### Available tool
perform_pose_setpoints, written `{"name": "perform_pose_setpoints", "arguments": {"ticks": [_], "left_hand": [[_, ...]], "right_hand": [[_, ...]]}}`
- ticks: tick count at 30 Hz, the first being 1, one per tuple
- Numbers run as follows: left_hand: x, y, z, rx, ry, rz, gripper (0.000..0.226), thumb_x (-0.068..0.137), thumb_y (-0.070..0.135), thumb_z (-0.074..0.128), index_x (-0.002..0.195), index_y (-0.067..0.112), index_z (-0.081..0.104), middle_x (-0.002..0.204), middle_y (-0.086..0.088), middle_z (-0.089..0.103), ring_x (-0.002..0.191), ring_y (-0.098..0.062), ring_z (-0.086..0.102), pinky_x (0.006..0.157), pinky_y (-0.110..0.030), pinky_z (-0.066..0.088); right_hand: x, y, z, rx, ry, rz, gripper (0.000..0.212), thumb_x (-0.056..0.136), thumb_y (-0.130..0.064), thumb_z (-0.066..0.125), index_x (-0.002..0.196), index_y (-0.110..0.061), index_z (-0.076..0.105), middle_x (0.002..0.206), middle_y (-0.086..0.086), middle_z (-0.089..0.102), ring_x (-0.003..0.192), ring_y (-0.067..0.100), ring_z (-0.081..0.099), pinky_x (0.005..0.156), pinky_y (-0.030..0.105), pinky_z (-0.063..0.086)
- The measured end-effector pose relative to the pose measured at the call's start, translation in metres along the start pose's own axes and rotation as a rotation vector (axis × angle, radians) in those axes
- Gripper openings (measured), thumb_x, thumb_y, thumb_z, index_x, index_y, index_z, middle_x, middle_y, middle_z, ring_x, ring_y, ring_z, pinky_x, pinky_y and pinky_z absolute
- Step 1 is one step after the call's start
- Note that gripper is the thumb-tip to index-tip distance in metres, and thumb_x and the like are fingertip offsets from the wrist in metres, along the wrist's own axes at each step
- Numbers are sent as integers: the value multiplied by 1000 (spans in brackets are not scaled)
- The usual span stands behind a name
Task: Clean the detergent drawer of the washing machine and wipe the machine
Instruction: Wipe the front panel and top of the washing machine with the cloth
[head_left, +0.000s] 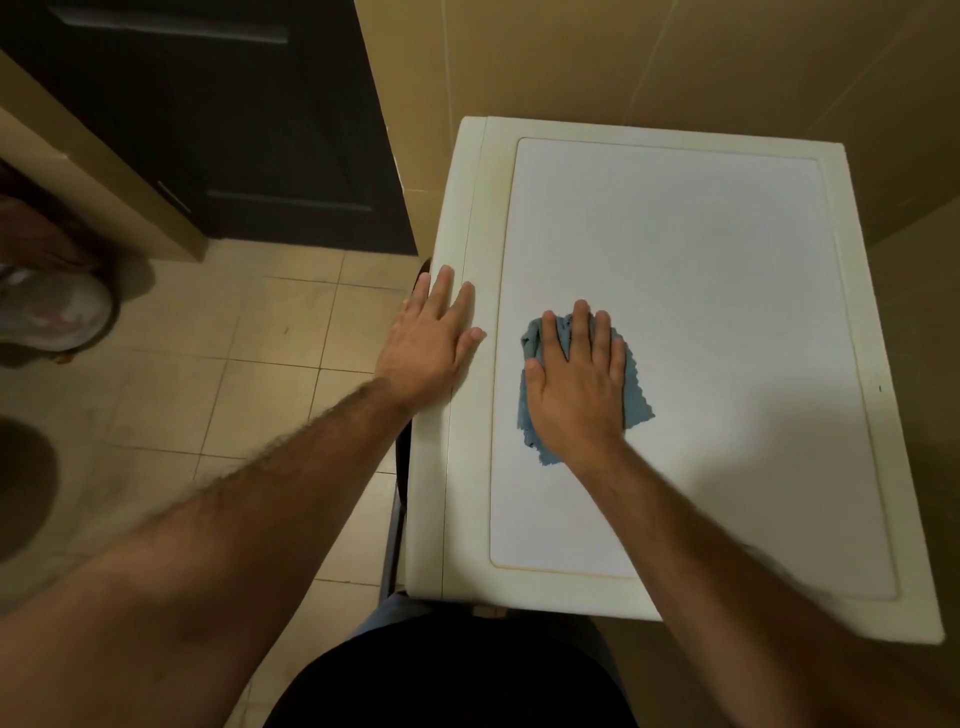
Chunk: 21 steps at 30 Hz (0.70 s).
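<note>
Here, crumpled blue cloth (582, 384) on white machine top (727, 312).

White washing machine top (701, 249), cream border around. Directly on it: blue cloth (636, 400) under flat right hand (576, 384); left hand (431, 338) flat on left border.

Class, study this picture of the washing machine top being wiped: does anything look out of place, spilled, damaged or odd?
Nothing is spilled or broken. The one blemish is yellowish discolouration on the cream rim of the machine's top, beside the cleaner white panel. The right hand presses flat on the blue cloth; the left hand rests flat on the rim.
</note>
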<state>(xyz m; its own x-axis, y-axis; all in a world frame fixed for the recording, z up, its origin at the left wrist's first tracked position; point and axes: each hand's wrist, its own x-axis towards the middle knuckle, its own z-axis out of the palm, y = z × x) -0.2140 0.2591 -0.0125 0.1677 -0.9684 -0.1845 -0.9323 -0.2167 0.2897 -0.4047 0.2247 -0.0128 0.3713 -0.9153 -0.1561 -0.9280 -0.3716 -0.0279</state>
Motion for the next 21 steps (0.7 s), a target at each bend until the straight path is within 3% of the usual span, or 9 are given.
{"name": "perform_pose_setpoints", "arguments": {"ticks": [7, 15, 21], "left_hand": [[7, -3, -2, -12, 14, 26, 59, 103, 50, 17, 155, 25, 9, 163, -3, -5, 149, -23, -12, 120, -42, 1], [32, -9, -15, -92, 70, 50, 54, 104, 44, 22, 154, 23, 20, 163, -3, 7, 150, -25, -5, 121, -44, 5], [49, -11, -19, -125, 74, 26, 53, 104, 42, 24, 154, 23, 21, 163, -4, 8, 150, -26, -4, 120, -43, 4]], "right_hand": [[64, -38, -10, 25, 10, 54, 60, 102, -49, 21, 156, -24, 10, 163, 12, 6, 149, 35, 5, 120, 53, 9], [-2, -43, -3, 56, -40, 44, 61, 101, -48, 21, 156, -25, 7, 163, 11, 3, 150, 35, 2, 120, 52, 7], [63, -42, -8, 29, 15, 33, 57, 102, -47, 23, 155, -28, 11, 163, 9, 6, 149, 34, 4, 119, 53, 8]]}}
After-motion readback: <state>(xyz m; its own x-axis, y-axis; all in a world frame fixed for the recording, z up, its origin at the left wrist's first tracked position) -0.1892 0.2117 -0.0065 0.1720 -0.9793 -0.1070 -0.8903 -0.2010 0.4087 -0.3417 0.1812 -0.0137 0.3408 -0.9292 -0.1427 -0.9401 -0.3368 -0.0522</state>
